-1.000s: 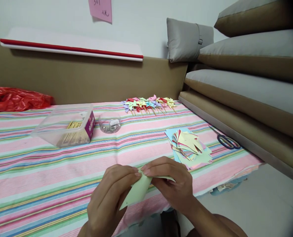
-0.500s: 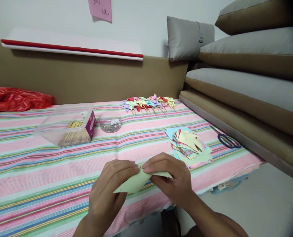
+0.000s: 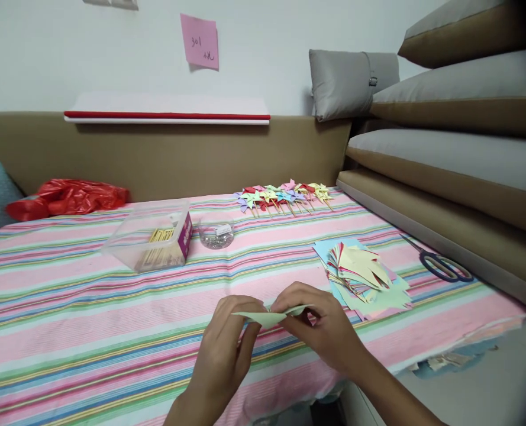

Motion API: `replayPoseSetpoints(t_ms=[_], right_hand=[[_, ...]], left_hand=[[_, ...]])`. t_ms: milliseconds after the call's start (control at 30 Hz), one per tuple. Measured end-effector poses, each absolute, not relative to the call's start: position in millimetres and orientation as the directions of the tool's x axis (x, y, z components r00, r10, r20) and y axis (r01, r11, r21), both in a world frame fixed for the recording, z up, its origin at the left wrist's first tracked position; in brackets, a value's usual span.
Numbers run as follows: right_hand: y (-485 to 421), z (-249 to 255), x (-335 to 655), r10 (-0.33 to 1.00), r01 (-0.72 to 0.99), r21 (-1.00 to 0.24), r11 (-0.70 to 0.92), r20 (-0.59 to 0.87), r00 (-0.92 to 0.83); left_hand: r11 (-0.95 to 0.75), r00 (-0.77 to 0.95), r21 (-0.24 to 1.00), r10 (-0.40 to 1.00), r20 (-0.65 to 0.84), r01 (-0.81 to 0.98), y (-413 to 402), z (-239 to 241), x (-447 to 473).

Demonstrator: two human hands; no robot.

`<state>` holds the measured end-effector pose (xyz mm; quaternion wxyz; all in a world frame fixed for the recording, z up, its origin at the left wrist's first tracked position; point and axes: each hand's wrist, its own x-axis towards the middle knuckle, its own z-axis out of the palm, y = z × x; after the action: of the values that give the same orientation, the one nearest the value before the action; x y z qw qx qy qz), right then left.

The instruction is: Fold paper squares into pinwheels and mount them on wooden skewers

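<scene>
A pale green piece of paper (image 3: 266, 319) is held between both hands above the striped cloth (image 3: 112, 319). My left hand (image 3: 227, 334) pinches its left part, fingers on top and thumb below. On the other side my right hand (image 3: 313, 316) grips the paper near its centre, the fingertips of both hands close together. The paper looks bent and is seen almost edge-on, so its folds are partly hidden. To the right of my right hand lies a pile of cut coloured paper (image 3: 360, 272).
Scissors (image 3: 444, 265) lie at the right beside stacked cushions (image 3: 444, 160). Finished paper pinwheels (image 3: 284, 196) on sticks rest at the back. A clear box of sticks (image 3: 156, 242), a small round container (image 3: 217, 235) of tiny metal pieces and a red plastic bag (image 3: 76, 196) are further left.
The view has tilted up and shifted left. The paper has turned from showing its broad face to nearly edge-on, while both hands keep hold of it.
</scene>
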<state>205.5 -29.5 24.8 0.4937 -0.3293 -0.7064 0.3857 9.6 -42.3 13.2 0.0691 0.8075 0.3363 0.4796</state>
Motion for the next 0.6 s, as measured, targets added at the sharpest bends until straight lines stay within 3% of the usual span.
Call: replayPoseSetpoints(t_ms=[200, 367, 500, 600], right_hand=[[-23, 14, 196, 0.927, 0.013, -0.975, 0.224, 0.209, -0.311], [-16, 3, 188, 0.956, 0.023, -0.997, 0.069, 0.059, -0.287], [-11, 4, 185, 0.975, -0.003, -1.0, 0.03, 0.03, -0.222], [-8, 5, 183, 0.989, -0.002, -1.0, -0.021, -0.02, -0.146]], left_hand=[[-0.543, 0.175, 0.692, 0.83, 0.53, 0.476, -41, 7, 13], [-0.404, 0.044, 0.824, 0.905, 0.423, 0.397, -39, 4, 19], [-0.352, -0.146, 0.85, 0.889, 0.435, 0.392, -37, 16, -1], [-0.319, -0.387, 0.811, 0.755, 0.53, 0.49, -27, 42, -45]])
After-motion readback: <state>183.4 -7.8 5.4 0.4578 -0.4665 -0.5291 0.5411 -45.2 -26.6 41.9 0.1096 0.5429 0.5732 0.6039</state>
